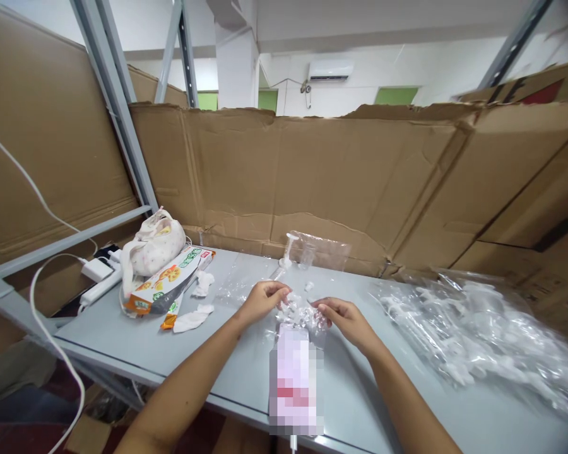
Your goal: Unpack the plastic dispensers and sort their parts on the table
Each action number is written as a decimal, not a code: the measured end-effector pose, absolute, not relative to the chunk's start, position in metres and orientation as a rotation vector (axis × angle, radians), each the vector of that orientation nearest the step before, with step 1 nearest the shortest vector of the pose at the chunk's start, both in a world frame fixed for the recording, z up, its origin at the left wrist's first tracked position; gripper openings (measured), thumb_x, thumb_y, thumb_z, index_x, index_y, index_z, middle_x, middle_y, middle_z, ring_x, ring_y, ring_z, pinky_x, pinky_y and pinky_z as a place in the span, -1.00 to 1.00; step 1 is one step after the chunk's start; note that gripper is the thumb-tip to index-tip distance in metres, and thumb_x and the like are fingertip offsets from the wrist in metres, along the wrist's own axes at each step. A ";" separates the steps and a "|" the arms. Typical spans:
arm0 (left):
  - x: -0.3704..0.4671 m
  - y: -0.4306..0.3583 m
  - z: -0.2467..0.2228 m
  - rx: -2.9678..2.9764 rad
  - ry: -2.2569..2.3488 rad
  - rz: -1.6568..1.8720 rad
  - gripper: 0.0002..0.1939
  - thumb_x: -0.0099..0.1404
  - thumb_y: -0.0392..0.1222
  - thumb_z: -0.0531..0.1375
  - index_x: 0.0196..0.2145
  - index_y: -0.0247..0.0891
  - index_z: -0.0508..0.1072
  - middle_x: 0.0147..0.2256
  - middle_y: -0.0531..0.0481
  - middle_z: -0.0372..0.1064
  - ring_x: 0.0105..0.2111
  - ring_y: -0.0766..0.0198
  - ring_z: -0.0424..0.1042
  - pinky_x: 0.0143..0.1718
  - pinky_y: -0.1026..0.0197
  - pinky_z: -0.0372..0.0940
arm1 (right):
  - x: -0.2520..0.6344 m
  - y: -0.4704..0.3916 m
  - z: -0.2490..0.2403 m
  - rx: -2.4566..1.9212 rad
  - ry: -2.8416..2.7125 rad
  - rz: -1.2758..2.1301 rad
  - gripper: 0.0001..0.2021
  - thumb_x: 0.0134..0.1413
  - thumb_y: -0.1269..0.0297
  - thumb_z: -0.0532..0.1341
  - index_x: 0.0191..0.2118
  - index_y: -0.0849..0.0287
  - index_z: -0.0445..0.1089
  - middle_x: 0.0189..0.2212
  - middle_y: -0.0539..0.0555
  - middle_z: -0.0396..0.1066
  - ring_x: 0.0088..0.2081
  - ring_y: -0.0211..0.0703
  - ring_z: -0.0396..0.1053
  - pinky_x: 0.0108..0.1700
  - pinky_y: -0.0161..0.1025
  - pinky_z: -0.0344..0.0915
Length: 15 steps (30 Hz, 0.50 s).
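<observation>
Near the middle of the table, my left hand (266, 300) is closed, thumb and forefinger pinched at a crinkled clear plastic bag (307, 314). My right hand (348, 320) pinches the other side of that plastic. Small whitish pieces (291, 301) show between the hands, too small to make out. A loose white piece (309, 286) lies just beyond the fingers. Farther back is a white pump-like part (288, 249) with a long stem, beside a flat clear bag (329, 252). Below the hands lies a phone-like device (296, 372), its face pixelated, with a white cable plugged in.
Bagged white plastic parts (478, 334) are heaped on the right. On the left sit a snack box (170, 280), crumpled tissues (194, 318), a white cloth bag (154, 243) and a power strip (101, 287). A cardboard wall (312, 170) closes the table's back.
</observation>
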<state>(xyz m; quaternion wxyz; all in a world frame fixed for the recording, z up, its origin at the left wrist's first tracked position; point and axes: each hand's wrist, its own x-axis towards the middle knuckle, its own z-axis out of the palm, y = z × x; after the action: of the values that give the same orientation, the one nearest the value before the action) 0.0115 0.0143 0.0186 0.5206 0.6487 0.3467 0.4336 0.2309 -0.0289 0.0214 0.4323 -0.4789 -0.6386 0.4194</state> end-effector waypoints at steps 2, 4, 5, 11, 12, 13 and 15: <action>0.011 0.013 0.020 1.594 0.815 0.962 -0.61 0.09 0.06 0.20 -0.33 -0.37 0.49 -0.52 -0.05 0.43 -0.60 0.38 0.30 -0.53 0.31 0.20 | 0.231 -0.029 0.022 -1.214 -1.488 0.948 -0.58 -0.12 -0.07 0.22 -0.30 0.22 0.49 -0.56 0.07 0.43 -0.57 -0.22 0.30 -0.51 -0.24 0.25; 0.011 0.012 0.020 1.614 0.810 0.935 -0.63 0.09 0.05 0.19 -0.39 -0.38 0.49 -0.54 -0.06 0.42 -0.61 0.38 0.29 -0.53 0.30 0.20 | 0.232 -0.029 0.024 -1.192 -1.397 0.903 -0.54 -0.08 -0.09 0.18 -0.22 0.21 0.47 -0.49 0.11 0.46 -0.55 -0.19 0.32 -0.50 -0.22 0.26; 0.011 0.012 0.019 1.611 0.816 0.946 -0.64 0.10 0.04 0.19 -0.40 -0.38 0.49 -0.54 -0.05 0.41 -0.62 0.38 0.28 -0.53 0.30 0.20 | 0.232 -0.030 0.025 -1.173 -1.384 0.920 -0.52 -0.08 -0.10 0.17 -0.17 0.20 0.44 -0.44 0.13 0.48 -0.52 -0.18 0.34 -0.48 -0.22 0.27; 0.013 0.013 0.015 1.554 0.826 1.002 -0.62 0.12 0.05 0.18 -0.30 -0.36 0.46 -0.49 -0.05 0.42 -0.58 0.38 0.31 -0.50 0.31 0.19 | 0.227 -0.032 0.023 -1.150 -1.571 1.196 -0.58 -0.15 -0.03 0.26 -0.24 0.21 0.46 -0.53 0.07 0.46 -0.51 -0.15 0.39 -0.45 -0.22 0.27; 0.013 0.014 0.016 1.531 0.807 1.002 -0.58 0.13 0.07 0.16 -0.23 -0.36 0.44 -0.46 -0.07 0.43 -0.56 0.37 0.33 -0.49 0.31 0.20 | 0.227 -0.031 0.022 -1.153 -1.551 1.182 -0.60 -0.14 -0.03 0.25 -0.26 0.21 0.46 -0.54 0.06 0.45 -0.54 -0.17 0.37 -0.47 -0.22 0.26; 0.013 0.015 0.016 1.500 0.785 1.005 -0.55 0.16 0.09 0.13 -0.16 -0.36 0.41 -0.41 -0.09 0.44 -0.54 0.35 0.36 -0.48 0.30 0.21 | 0.227 -0.031 0.020 -1.154 -1.514 1.152 -0.60 -0.13 -0.03 0.25 -0.28 0.21 0.46 -0.55 0.05 0.44 -0.57 -0.18 0.36 -0.48 -0.23 0.25; 0.012 0.016 0.017 1.421 0.730 1.017 -0.49 0.20 0.10 0.08 -0.05 -0.35 0.33 -0.30 -0.17 0.45 -0.48 0.31 0.41 -0.44 0.27 0.24 | 0.229 -0.028 0.018 -1.148 -1.427 1.079 -0.61 -0.12 -0.03 0.24 -0.29 0.21 0.44 -0.54 0.04 0.42 -0.59 -0.21 0.35 -0.49 -0.23 0.24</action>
<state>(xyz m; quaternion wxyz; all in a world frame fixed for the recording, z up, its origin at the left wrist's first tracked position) 0.0118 0.0160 0.0171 0.5842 0.6090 0.3130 0.4358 0.2289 -0.0283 0.0179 0.4863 -0.4720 -0.5864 0.4437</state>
